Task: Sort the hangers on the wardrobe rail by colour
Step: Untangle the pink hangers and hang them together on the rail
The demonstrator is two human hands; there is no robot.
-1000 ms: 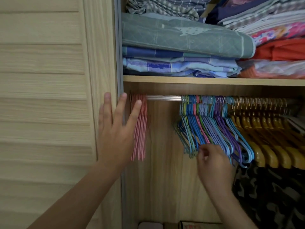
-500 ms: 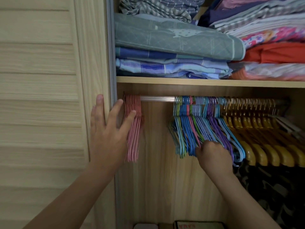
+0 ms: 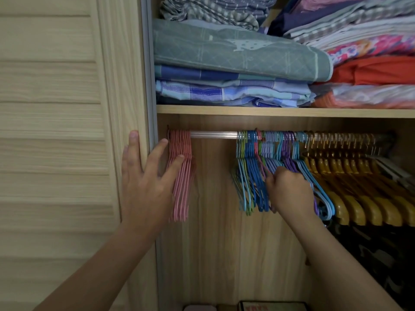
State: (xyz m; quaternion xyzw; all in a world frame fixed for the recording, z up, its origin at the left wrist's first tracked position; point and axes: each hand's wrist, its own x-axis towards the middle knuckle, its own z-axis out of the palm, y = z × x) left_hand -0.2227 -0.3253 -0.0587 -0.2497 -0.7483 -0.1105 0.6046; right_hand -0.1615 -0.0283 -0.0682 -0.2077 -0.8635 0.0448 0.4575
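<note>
We stand at an open wardrobe; our left hand (image 3: pixel 146 187) lies flat, fingers spread straight across the door edge (image 3: pixel 125 86) and touching the pink hangers (image 3: pixel 182 176) bunched at the rail's (image 3: pixel 213 135) left end; our right hand (image 3: pixel 289 189) curls into the mixed blue, green and purple hangers (image 3: pixel 253 176), pinching a pink hanger (image 3: pixel 260 158) among them; yellow hangers (image 3: pixel 359 187) fill the right; folded linens (image 3: pixel 235 63) sit on the shelf above.

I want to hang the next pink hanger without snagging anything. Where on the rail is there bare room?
One bare stretch of rail lies between the pink hangers by the left hand and the mixed blue and purple bunch that the right hand grips. From there rightward, through the yellow hangers, it is crowded.
</note>
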